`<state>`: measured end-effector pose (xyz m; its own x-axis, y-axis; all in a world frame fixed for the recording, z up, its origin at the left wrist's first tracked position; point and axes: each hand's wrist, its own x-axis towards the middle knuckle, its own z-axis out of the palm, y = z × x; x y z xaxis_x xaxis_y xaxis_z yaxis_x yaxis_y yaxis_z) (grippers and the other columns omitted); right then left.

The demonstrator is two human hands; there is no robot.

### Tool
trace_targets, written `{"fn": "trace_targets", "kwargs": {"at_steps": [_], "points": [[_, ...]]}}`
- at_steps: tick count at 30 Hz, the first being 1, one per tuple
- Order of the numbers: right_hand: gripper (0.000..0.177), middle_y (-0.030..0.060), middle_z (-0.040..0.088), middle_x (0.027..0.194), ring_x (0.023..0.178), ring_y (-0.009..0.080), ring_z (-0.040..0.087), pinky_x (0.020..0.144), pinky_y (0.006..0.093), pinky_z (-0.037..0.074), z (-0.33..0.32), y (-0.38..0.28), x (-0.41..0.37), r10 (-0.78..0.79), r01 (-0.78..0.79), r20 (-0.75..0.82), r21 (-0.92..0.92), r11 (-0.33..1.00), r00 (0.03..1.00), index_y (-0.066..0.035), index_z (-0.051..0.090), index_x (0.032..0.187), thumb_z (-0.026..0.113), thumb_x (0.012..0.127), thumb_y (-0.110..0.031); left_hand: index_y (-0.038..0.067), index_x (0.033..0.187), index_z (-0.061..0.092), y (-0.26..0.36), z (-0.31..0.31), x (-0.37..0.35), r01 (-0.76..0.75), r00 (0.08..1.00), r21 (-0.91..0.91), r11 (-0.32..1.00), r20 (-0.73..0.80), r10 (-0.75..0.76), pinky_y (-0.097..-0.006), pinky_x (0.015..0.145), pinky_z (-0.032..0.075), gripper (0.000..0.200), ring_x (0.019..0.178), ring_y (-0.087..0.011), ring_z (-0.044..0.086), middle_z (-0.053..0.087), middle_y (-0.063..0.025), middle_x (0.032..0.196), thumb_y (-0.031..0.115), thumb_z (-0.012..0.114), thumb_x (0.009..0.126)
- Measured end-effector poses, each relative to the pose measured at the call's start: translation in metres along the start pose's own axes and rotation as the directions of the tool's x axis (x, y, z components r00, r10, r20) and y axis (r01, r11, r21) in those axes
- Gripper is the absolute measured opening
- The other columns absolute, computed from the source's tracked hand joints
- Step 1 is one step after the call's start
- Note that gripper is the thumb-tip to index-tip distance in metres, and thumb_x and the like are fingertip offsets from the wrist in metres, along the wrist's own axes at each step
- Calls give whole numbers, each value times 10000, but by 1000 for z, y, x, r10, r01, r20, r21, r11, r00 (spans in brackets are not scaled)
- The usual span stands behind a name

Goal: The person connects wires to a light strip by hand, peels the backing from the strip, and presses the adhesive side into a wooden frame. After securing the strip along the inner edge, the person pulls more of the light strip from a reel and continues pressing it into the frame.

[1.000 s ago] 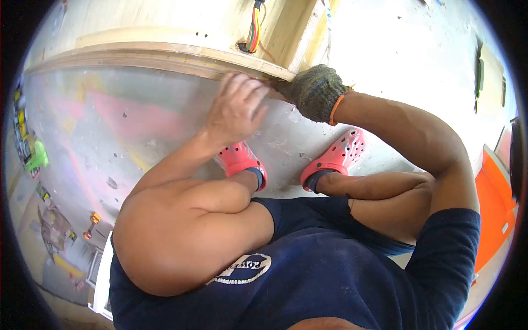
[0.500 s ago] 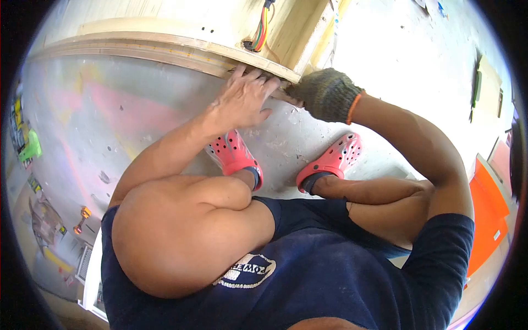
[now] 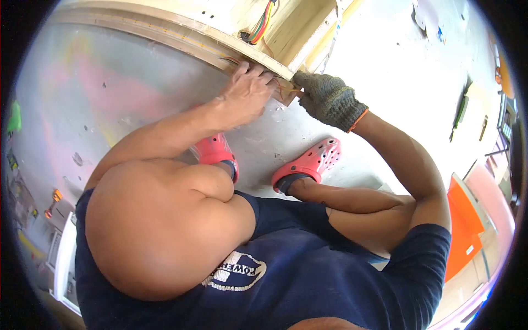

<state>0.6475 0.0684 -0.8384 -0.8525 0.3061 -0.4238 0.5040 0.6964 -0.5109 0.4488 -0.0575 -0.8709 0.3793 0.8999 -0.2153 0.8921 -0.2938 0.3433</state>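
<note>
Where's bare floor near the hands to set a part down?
Free: pink-stained floor between the wooden frame and left forearm; the floor gap between the two pink clogs; bright floor between the gloved right hand and pale panel. Crowded: the frame's corner, where left hand, right hand and thin wires bunch.

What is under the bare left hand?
A wooden strip seems to run under the fingers of the left hand, showing on both sides, with thin wires beside them. What the hand itself covers, including whatever its fingertips touch, cannot be seen.
</note>
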Motion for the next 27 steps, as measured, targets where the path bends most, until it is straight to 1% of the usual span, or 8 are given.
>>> {"fn": "trace_targets", "kwargs": {"at_steps": [2,7,11,16,21,23,25,27], "points": [[264,198,701,902,854,396,687,744,481,553,-7,-7,5,145,-151,80,63,987,986,-86,656,1082,655,846,-204,50,1176,669,-1,4,1,-15,999,13,1000,-48,16,-465,989,410,513,1181,-262,564,649,-104,1191,293,785,739],[234,226,683,849,824,412,679,737,490,548,-9,-13,12,172,-180,105,67,981,979,-66,669,1001,635,846,-239,76,1210,671,-5,1,2,11,999,-99,995,52,-6,-482,1013,401,582,1198,-269,557,642,-100,1224,328,802,703],[275,218,700,883,833,413,684,759,500,548,-9,-16,9,196,-198,96,21,980,976,-76,699,990,627,855,-304,82,1238,669,-9,0,0,12,1000,-165,986,24,-8,-510,1042,386,600,1210,-289,553,628,-115,1257,316,801,702],[206,230,674,823,806,432,668,734,502,536,-10,-23,13,202,-206,84,54,977,976,-55,672,935,620,842,-231,46,1250,661,-2,-2,5,80,988,-151,985,145,-58,-535,1081,350,577,1266,-302,511,609,-140,1286,264,780,730],[191,230,670,829,799,429,666,733,504,531,-12,-25,14,159,-161,144,4,987,977,-45,671,913,620,851,-218,43,1250,664,0,4,3,80,991,-240,967,119,-52,-526,1089,338,548,1286,-288,490,607,-132,1303,265,760,759],[179,225,665,819,790,426,662,728,511,527,-8,-22,8,168,-170,77,23,985,983,-49,675,919,620,862,-209,45,1255,664,5,15,3,81,993,-286,955,104,-53,-524,1092,333,544,1287,-286,489,607,-129,1311,269,753,768],[181,219,676,830,794,414,673,730,510,535,-3,-20,5,162,-163,76,6,987,984,-54,685,924,616,864,-210,62,1287,656,8,20,3,90,989,-289,953,-89,-120,-535,1095,300,561,1302,-284,478,608,-115,1332,254,740,766],[184,214,687,841,798,401,684,733,510,544,-2,-21,3,157,-156,74,-8,988,985,-59,695,929,612,867,-211,76,1294,644,10,19,8,136,988,-354,925,-20,-153,-546,1103,279,575,1339,-290,446,585,-112,1362,259,746,758]]}}
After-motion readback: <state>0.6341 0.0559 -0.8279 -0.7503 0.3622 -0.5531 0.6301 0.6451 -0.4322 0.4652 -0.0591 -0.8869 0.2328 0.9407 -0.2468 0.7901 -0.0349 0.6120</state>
